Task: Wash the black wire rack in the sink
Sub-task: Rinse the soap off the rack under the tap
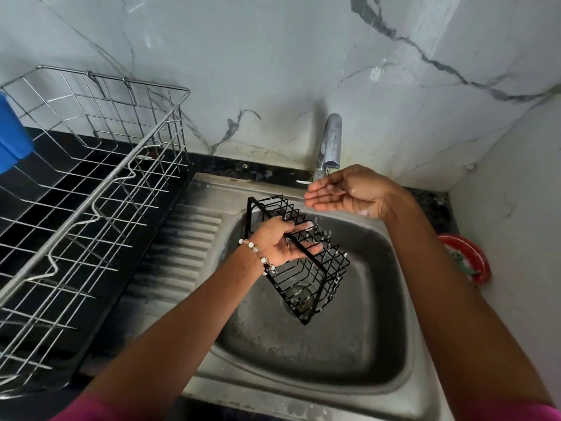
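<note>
My left hand (280, 243) grips the black wire rack (315, 268) by its top bar, fingers curled through the wires. The rack hangs tilted over the steel sink (349, 354), its lower end pointing toward the drain. White suds cling to some wires. My right hand (346, 192) is held palm up with fingers straight, cupped right under the spout of the chrome tap (331, 144). It holds nothing and stays clear of the rack. Drops of water fall between that hand and the rack.
A large silver dish rack (91, 192) stands on a black tray at the left, beside the ribbed drainboard (182, 247). A blue container (12, 138) sits at its far left end. A red round object (467, 259) lies right of the sink by the wall.
</note>
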`<state>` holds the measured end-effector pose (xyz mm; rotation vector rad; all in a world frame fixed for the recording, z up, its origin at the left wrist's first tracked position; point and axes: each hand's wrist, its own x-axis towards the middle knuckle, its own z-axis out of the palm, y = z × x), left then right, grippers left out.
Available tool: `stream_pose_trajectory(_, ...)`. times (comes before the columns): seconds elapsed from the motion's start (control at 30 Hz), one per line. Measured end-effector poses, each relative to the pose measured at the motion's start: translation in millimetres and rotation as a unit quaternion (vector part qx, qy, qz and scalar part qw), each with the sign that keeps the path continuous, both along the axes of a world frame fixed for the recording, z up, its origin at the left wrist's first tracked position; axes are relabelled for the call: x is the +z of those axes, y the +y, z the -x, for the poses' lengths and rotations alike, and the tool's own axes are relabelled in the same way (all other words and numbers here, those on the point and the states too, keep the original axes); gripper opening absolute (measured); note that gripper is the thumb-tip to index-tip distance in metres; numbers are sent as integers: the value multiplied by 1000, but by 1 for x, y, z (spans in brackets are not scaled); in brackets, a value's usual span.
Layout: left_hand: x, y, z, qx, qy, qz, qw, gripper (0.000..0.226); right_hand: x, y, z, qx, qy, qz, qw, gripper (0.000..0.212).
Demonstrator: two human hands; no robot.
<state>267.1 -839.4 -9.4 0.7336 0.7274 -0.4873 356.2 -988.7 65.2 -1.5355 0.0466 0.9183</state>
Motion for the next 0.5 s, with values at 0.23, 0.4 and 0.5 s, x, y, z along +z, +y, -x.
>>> stream_pose_trajectory(0.23, -13, -6, -4, 141, -18, 44, 989, 56, 7, 3, 0, 22, -15, 21, 999, 30)
stream_pose_trajectory(0.4, 2, -14, -3, 143, -19, 55, 988, 20, 5, 5, -2, 15, -42, 63, 997, 28)
stream_pose_trajectory(0.5, 5, -16, -4, 154, -21, 52, 986, 15, 6, 7, 0, 21, -37, 51, 998, 28)
